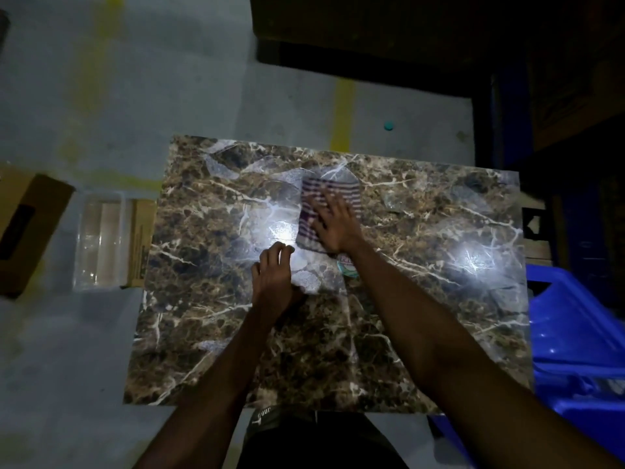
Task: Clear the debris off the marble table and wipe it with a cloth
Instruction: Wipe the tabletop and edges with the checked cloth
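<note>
Hands on the marble desk (406, 333), cloth at frame centre.
Right hand (333, 228) lies flat, fingers spread, pressing the striped cloth (316, 201); left hand (272, 275) rests beside it, fingers loosely bent, holding nothing.

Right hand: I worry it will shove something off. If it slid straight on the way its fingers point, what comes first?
Probably nothing but bare marble table: the right hand on the striped cloth points toward the far edge.
</note>
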Demonstrator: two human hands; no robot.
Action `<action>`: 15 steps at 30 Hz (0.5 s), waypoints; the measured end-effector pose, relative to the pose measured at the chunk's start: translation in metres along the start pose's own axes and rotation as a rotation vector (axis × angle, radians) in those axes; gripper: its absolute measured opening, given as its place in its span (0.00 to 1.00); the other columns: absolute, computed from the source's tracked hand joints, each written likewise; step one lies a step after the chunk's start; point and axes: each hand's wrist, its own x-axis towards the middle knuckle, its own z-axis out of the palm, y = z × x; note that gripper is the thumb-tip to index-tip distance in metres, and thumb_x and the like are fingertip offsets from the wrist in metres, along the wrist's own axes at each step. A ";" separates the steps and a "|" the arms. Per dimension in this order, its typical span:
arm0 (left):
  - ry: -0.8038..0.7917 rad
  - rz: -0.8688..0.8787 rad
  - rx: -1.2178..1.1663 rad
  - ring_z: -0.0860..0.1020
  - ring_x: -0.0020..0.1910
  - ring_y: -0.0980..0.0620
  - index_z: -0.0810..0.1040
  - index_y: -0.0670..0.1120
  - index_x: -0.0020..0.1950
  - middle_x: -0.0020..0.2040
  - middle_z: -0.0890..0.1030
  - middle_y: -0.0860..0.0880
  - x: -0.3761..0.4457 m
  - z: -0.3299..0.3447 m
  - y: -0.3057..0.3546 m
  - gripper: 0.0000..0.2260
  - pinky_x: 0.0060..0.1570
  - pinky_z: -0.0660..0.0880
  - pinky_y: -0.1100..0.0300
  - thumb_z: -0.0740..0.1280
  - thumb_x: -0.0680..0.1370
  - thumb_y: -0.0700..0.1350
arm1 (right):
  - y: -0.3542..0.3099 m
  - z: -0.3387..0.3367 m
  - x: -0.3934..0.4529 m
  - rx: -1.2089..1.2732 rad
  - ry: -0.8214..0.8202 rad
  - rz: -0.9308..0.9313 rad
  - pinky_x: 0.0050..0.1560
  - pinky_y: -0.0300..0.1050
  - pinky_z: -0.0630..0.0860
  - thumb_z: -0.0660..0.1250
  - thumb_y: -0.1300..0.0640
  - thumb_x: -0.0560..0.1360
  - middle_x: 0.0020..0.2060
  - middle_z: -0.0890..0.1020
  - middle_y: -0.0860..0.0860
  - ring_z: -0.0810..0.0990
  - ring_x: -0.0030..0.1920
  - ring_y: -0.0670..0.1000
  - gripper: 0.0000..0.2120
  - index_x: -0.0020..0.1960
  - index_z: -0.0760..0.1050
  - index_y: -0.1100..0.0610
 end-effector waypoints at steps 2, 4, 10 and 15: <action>-0.002 0.013 0.006 0.68 0.71 0.42 0.68 0.50 0.74 0.74 0.68 0.49 0.009 -0.005 -0.002 0.46 0.60 0.70 0.44 0.81 0.60 0.59 | 0.019 -0.007 0.003 0.005 0.031 0.079 0.81 0.61 0.41 0.41 0.36 0.82 0.84 0.44 0.54 0.43 0.83 0.60 0.32 0.84 0.46 0.42; -0.031 0.012 -0.024 0.61 0.78 0.39 0.63 0.48 0.80 0.80 0.62 0.46 0.018 -0.008 -0.003 0.54 0.70 0.64 0.39 0.80 0.60 0.65 | 0.047 0.001 -0.008 -0.008 0.088 0.143 0.82 0.63 0.44 0.39 0.35 0.83 0.84 0.47 0.54 0.46 0.84 0.60 0.31 0.84 0.46 0.42; -0.153 -0.024 0.023 0.42 0.83 0.44 0.44 0.49 0.85 0.85 0.41 0.47 0.041 -0.014 0.008 0.61 0.79 0.48 0.39 0.80 0.65 0.62 | 0.053 0.033 -0.095 0.030 0.132 0.295 0.81 0.63 0.38 0.40 0.38 0.85 0.84 0.42 0.54 0.38 0.83 0.59 0.29 0.84 0.39 0.41; -0.136 0.026 0.038 0.37 0.83 0.44 0.41 0.49 0.84 0.84 0.37 0.45 0.063 -0.022 0.012 0.57 0.80 0.43 0.39 0.77 0.69 0.59 | -0.004 0.050 -0.090 0.049 0.075 0.140 0.80 0.62 0.39 0.39 0.36 0.84 0.84 0.43 0.52 0.40 0.83 0.61 0.28 0.82 0.37 0.35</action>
